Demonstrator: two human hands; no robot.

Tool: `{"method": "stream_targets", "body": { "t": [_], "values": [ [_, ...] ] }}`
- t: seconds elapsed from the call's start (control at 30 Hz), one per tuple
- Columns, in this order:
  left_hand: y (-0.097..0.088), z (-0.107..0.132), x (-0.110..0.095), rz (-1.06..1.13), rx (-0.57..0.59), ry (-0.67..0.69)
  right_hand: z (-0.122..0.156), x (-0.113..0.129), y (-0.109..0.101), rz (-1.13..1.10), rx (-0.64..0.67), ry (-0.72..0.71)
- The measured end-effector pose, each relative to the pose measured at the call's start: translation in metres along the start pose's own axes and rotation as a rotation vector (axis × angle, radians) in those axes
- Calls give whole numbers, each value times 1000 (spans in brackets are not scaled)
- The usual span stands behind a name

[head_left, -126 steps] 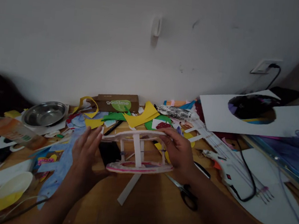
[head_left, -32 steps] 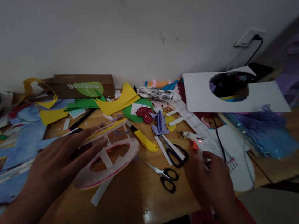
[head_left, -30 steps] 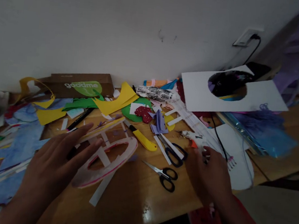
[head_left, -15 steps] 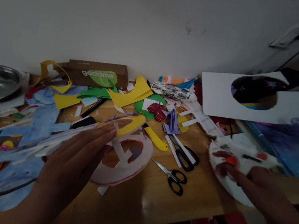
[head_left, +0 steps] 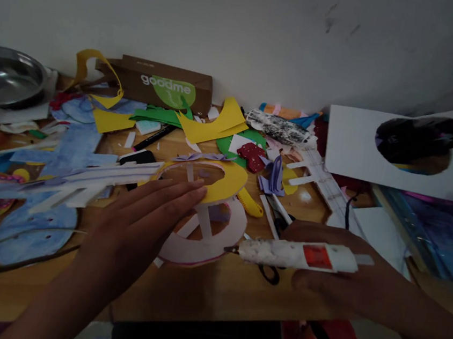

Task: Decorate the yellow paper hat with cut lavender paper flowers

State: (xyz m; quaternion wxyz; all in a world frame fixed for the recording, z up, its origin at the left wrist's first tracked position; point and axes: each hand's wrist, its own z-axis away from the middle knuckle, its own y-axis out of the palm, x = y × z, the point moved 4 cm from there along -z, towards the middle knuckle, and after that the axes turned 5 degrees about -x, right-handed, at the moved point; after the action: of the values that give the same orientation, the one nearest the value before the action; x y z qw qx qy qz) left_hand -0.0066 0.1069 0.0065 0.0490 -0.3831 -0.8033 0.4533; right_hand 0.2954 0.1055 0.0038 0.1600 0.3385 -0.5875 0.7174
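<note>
My left hand [head_left: 135, 224] is closed over the yellow rim of a paper ring [head_left: 231, 181], fingers together on top, thumb hidden. Below it lies a wide white paper ring [head_left: 235, 224] with a pink edge and crossing strips; whether the two are joined I cannot tell. A striped paper neck [head_left: 129, 173] sticks out leftward from beside the yellow ring. In my right hand [head_left: 343, 292] is a white hot glue gun [head_left: 278, 253] with a red patch, held level, its dark nozzle pointing left at the white ring's edge. Black-handled scissors [head_left: 270, 275] lie partly hidden beneath it.
A blue paper guitar shape [head_left: 37, 236] lies left, crossed by a cord. Behind are a metal bowl [head_left: 9, 79], a brown box [head_left: 126, 81], yellow scraps [head_left: 210, 127] and a yellow cutter [head_left: 251, 203]. White board with a hole [head_left: 346, 144] stands right.
My right hand has picked up the glue gun from the right and brought it left to the white ring. The left hand still holds the yellow ring; the view has shifted.
</note>
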Motion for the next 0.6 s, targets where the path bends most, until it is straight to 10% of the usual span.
{"method": "stream_targets", "body": {
  "t": [0.23,0.6],
  "values": [
    [1,4,-4,11,-45,7,-15,40,8,109,182,-426],
    [4,5,-7,4,-40,-8,-17,46,13,229,243,-462]
  ]
}}
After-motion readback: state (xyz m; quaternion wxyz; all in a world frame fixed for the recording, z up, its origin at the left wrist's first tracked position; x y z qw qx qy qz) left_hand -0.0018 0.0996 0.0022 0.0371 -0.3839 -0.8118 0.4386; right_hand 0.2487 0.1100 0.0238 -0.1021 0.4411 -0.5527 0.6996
